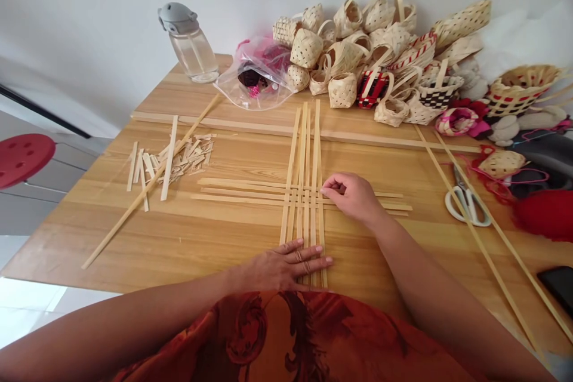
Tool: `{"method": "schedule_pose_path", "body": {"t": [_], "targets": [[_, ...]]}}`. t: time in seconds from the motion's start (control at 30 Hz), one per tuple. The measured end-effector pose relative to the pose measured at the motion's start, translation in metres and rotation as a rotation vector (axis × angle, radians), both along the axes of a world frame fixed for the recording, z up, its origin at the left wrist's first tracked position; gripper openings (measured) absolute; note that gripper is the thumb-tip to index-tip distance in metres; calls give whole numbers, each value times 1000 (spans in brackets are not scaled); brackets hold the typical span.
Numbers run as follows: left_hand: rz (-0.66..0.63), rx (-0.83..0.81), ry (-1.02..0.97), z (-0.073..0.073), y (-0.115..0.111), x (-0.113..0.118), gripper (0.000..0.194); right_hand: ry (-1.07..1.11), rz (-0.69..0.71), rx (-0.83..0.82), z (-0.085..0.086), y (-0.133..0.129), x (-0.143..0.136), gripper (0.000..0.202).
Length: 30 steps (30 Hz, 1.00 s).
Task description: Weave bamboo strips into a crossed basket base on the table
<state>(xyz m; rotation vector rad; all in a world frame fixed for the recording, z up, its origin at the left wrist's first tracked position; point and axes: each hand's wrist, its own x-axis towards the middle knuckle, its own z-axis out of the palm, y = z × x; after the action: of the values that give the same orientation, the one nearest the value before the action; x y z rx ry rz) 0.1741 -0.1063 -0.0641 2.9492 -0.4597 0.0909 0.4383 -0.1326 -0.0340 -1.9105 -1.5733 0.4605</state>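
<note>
In the middle of the table, flat pale bamboo strips (305,149) cross one another in an over-and-under weave (302,196). Several run away from me and others run left to right. My left hand (286,265) lies flat with spread fingers over the near ends of the lengthwise strips, pressing them to the tabletop. At the weave's right edge, my right hand (351,197) is closed in a pinch, thumb against forefinger, on a bamboo strip; the exact strip is partly hidden by the fingers.
Offcuts (192,158) and a long strip (147,188) lie left. Behind stand a water bottle (190,45), a plastic bag (259,80) and many small woven baskets (342,89). Scissors (468,206), two long strips (481,262), red yarn (544,215) and a phone (557,286) lie right.
</note>
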Motion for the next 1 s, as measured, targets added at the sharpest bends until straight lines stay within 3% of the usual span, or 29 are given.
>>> {"method": "schedule_pose_path", "body": {"t": [0.2,0.53,0.73,0.9,1.0], "targets": [[49,-46,33,-3,-2,2,38,5,11,20,-2,1,2,9],[43,-21,54,7,-3,-2,52,13,-3,10,-5,1,4,6],[26,-2,46,2,-1,-2,50,45,-6,21,-3,2,3,8],[10,-157,102,-1,6,1,50,15,-3,23,-3,3,3,9],[0,-371,189,10,13,2,47,3,18,29,-2,3,3,9]]}}
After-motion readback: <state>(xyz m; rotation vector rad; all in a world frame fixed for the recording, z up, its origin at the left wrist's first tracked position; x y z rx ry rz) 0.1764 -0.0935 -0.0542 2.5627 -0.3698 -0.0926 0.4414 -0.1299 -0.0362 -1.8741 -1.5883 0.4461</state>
